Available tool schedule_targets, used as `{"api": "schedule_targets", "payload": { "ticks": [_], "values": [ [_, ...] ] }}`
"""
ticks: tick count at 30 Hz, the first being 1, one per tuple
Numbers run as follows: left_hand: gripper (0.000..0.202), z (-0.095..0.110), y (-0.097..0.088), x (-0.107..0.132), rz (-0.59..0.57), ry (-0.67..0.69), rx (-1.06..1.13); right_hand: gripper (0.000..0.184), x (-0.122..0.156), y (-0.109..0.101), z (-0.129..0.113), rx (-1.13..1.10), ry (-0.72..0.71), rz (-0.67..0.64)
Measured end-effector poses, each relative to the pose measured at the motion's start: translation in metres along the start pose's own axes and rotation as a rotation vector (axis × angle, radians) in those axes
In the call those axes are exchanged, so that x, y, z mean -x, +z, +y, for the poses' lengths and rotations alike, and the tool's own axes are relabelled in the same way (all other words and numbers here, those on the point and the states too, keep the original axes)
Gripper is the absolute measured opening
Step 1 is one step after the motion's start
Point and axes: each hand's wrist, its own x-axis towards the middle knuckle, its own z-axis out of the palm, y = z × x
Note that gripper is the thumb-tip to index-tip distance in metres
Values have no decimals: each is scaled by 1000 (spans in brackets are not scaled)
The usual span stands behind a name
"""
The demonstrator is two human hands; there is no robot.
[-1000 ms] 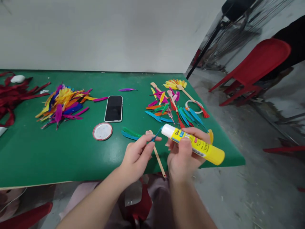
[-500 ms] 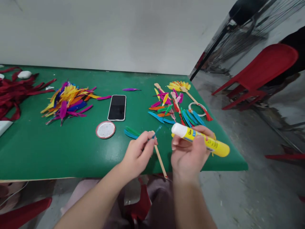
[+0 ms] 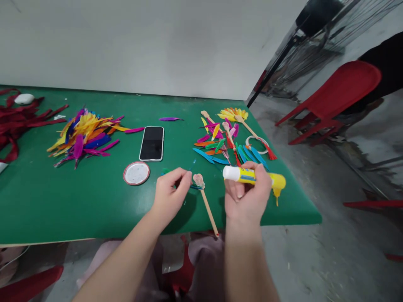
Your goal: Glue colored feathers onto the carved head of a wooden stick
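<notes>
The stick (image 3: 210,213) looks wooden, the tube (image 3: 247,175) smooth plastic.

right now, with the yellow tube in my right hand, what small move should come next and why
Probably lower the left hand so the thin blue piece meets the head of the wooden stick: the pinched piece is just beside it, dark feather ends lie against its base, and the right hand holds the yellow tube clear.

The left hand (image 3: 171,191) is hiding most of a green feather (image 3: 165,171), the right hand (image 3: 248,195) is partly covering a white-capped yellow plastic tube (image 3: 247,176), and dark-red fabric ribbons (image 3: 23,121) by the green table's (image 3: 94,201) back edge are being cut off.
</notes>
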Motion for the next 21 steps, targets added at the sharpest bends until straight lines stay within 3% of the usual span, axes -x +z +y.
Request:
{"api": "schedule_targets", "payload": {
  "ticks": [6,16,21],
  "values": [
    [21,7,10,9,12,292,-206,16,11,6,13,-65,13,65],
    [26,5,17,13,46,394,-363,23,12,11,19,-238,332,52],
    [27,4,17,13,63,432,-415,20,13,14,22,-249,356,73]
  ]
}}
